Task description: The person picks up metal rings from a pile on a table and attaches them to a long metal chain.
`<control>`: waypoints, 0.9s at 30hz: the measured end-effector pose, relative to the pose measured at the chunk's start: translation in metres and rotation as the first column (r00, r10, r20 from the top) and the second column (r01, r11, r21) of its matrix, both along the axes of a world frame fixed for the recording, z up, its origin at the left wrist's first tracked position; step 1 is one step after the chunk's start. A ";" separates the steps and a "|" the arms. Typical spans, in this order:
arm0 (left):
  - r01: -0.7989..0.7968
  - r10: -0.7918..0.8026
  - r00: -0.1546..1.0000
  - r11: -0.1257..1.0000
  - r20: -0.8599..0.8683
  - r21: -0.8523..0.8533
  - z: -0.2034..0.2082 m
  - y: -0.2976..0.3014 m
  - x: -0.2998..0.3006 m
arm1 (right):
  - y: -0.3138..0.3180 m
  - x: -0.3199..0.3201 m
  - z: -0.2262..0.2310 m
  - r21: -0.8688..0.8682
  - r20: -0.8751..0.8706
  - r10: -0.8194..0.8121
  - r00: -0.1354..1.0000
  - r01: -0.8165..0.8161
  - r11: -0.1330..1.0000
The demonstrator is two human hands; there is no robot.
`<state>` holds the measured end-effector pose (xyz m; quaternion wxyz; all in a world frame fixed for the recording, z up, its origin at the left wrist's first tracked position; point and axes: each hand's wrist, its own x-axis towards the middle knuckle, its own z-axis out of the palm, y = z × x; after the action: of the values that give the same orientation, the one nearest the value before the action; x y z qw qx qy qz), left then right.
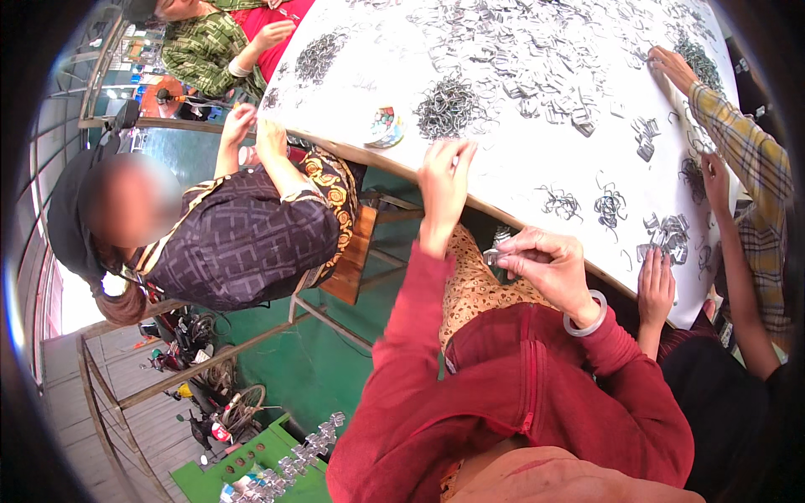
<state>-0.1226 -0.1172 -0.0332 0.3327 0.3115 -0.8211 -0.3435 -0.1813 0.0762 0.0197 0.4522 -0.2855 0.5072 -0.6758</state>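
At the far left, a person in a dark patterned top (251,239) sits on a wooden stool (356,256) at the edge of the white counter (520,159), both hands raised near its rim. The wearer's left hand (444,180), in a red sleeve, reaches up to the counter edge just below a heap of thin grey wire clips (449,107); its fingers are curled together, pinched as if on something small, but what they pinch cannot be made out. Beside that heap lies a small round colourful dish (386,127). Further right, the right hand (545,268), with a pale bangle (587,314) on its wrist, sits below the counter edge over the lap, fingers clenched on a small shiny metal piece (493,256), silvery and folded. More clips are scattered in loose tangles across the counter. At the right, another person's hands in a yellow checked sleeve (746,151) rest among them.
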 end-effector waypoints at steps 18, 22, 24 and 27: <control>0.115 -0.070 0.987 0.931 0.142 -0.346 -0.025 -0.053 -0.085 | 0.001 0.003 0.005 0.006 -0.108 0.037 0.993 -0.037 0.999; 0.098 -0.096 0.994 0.994 -0.044 0.047 0.029 -0.020 -0.028 | -0.009 0.008 0.014 0.018 -0.075 0.073 0.995 -0.072 0.997; 0.146 -0.092 0.971 0.960 -0.222 0.238 0.045 -0.002 0.002 | -0.011 0.010 0.021 0.036 -0.114 0.063 0.991 -0.059 0.998; 0.215 0.001 0.886 0.885 -0.463 0.413 0.066 0.037 0.042 | -0.011 0.010 0.021 0.030 -0.085 -0.001 0.996 0.003 1.000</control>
<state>-0.0803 -0.0798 0.0329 0.4118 0.2450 -0.6346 -0.6063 -0.1714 0.0651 0.0404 0.4337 -0.3066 0.5362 -0.6560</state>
